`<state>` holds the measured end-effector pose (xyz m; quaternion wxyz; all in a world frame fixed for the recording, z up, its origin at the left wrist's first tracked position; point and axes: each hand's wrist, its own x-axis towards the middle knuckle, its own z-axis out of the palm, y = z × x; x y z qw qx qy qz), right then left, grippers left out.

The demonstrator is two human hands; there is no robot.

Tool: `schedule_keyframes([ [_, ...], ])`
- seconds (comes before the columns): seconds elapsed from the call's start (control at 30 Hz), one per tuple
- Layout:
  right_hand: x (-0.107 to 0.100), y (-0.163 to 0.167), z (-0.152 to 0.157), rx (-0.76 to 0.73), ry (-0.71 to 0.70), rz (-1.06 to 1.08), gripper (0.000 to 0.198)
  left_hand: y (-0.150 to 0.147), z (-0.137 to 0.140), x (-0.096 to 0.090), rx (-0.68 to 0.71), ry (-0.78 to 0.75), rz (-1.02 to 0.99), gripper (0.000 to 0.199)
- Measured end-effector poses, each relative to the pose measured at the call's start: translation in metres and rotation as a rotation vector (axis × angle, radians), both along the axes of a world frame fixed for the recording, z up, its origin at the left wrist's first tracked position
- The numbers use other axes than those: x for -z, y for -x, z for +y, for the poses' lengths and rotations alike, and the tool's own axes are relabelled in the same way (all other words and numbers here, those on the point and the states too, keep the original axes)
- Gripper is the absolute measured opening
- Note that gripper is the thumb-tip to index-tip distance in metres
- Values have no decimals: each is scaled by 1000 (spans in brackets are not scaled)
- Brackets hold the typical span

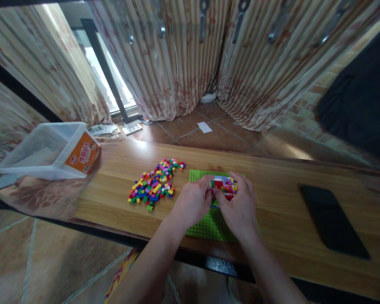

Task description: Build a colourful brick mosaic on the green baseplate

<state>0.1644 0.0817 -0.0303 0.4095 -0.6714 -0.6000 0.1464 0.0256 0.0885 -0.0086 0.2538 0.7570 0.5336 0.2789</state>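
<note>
A block of small coloured toy bricks [224, 183], with red, yellow, white and lilac rows, sits on or just above a green studded baseplate [205, 230]. My left hand [194, 200] closes on the left side of the brick block, fingertips at its edge. From the right, my right hand [240, 204] wraps round the block, its thumb pressed at the near left part and its fingers over the far edge. Both thumbs nearly meet. Whether a tiny loose brick is pinched between them is too small to tell. My hands hide parts of the block and baseplate.
Left of the baseplate lies a loose pile of toy bricks [155, 183] on the wooden tabletop [278, 190]. A black phone-like slab [334, 219] lies at the right. A clear plastic box [47, 147] with an orange label stands at the far left. Curtains [177, 63] hang behind.
</note>
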Motion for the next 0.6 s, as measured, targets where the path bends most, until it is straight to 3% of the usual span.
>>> schedule_keyframes([
  [0.6,2,-8,0,-46,18,60,62,1,-2,0,-8,29,-19,36],
])
